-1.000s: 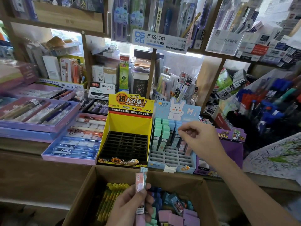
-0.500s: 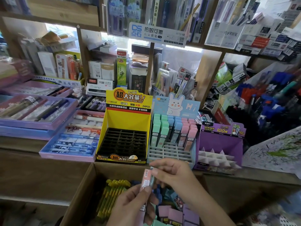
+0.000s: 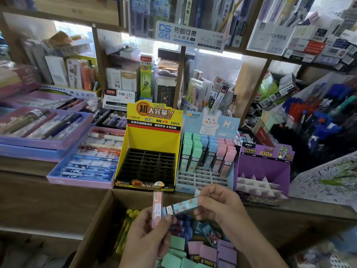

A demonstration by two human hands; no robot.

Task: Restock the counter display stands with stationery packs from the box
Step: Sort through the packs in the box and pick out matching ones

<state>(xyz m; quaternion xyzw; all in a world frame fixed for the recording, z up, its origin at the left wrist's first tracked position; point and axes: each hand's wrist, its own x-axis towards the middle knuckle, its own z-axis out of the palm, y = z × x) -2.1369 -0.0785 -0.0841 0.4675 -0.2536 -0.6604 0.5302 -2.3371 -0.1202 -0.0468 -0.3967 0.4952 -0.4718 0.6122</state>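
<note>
Pinching a blue pack [image 3: 180, 206] by one end in the right grip [image 3: 218, 204], thumb and fingertips closed round it, other end just beside a pink pack [image 3: 157, 207]. Clasping that pink pack upright in the left grip [image 3: 146, 236]. Holding both above the open cardboard box [image 3: 100, 215], just before the desk's [image 3: 38, 192] front edge. Facing the blue rabbit stand [image 3: 202, 180] at that edge, filled along its back rows, set between a yellow stand [image 3: 152, 138] and a purple stand [image 3: 264, 165].
</note>
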